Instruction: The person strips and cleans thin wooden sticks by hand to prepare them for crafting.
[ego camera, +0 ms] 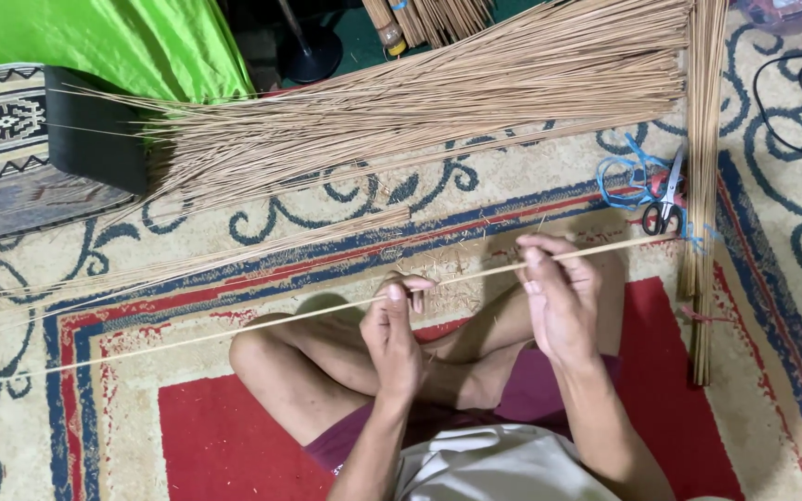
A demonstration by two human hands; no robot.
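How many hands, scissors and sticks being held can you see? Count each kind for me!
Hands: 2, the left hand and the right hand
Thin stick held in both hands: 1
Scissors: 1
Total: 4
The loose sticks in the pile are too many to count.

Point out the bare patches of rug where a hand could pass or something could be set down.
Free: red rug beside the left knee, and cream rug right of the upright sticks. Crowded: the fanned stick pile above, and around the scissors.
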